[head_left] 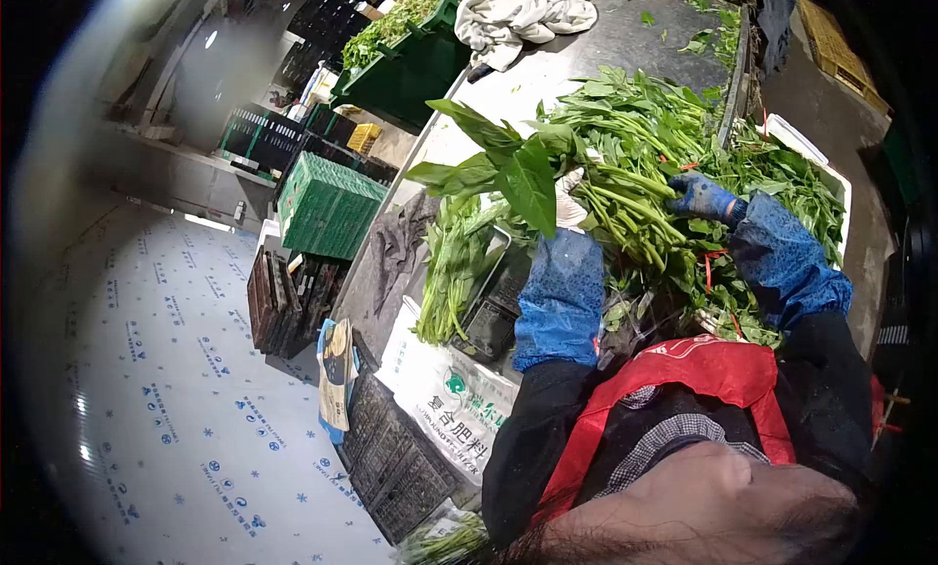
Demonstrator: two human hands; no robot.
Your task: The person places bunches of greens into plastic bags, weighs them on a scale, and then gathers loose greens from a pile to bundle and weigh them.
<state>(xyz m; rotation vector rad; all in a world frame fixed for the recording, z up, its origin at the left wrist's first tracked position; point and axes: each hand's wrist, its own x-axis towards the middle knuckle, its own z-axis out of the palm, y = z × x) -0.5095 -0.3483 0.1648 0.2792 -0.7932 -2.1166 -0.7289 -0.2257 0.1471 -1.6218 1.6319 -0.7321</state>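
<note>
My left hand [570, 199], in a pale glove below a blue sleeve cover, closes on a bunch of long-stemmed leafy greens [635, 209]. Large leaves hide most of its fingers. At the other side of the stems, my right hand [699, 195], in a blue glove, has its fingers curled against the same bunch. More loose greens [635, 111] are heaped beyond both hands. Beside my left forearm, another bunch of greens [451, 272] lies over a dark crate [493, 311]. Red ties [710, 268] show among the greens near my right sleeve.
A white box [840, 199] of greens stands at the right. A white cloth [523, 18] lies at the worktable's [674, 38] far end. A printed white sack [454, 389] is at the near left. Stacked green crates [327, 209] and a green bin [405, 82] stand beyond the table's left edge.
</note>
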